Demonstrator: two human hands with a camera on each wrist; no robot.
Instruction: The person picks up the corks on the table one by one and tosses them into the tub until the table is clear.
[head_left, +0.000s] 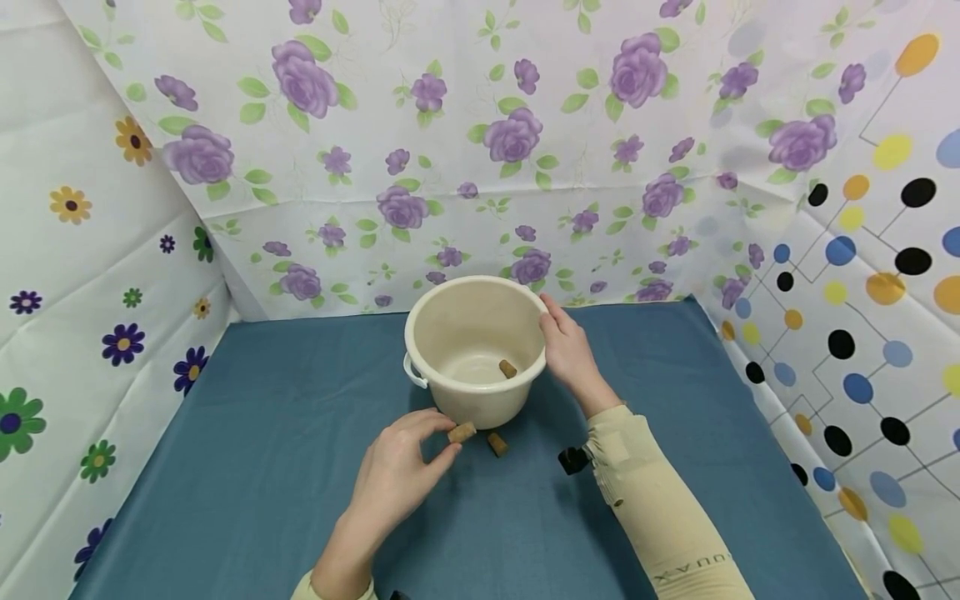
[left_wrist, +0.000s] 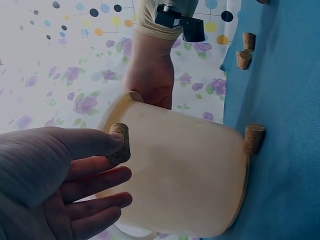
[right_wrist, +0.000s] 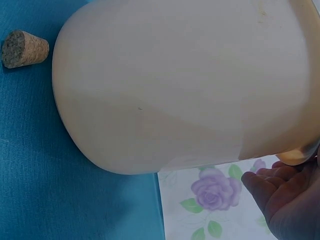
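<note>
While fingers (head_left: 431, 425) pinch one cork (head_left: 462, 432), the bucket (head_left: 483, 406) holds another (head_left: 507, 368) (head view only).

Head view from above, facing forward-down, wrist views close — bucket (head_left: 480, 407) shared

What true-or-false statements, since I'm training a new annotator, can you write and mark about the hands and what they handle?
1. The left hand pinches a small brown cork stopper. True.
2. The round cream plastic bucket has no stopper inside. False: one stopper lies within.
3. The right hand pinches a stopper too. False: it holds the bucket.
4. Another stopper lies on the blue cloth in front of the bucket. True.
5. White fabric with purple flowers is behind the bucket. True.
</note>
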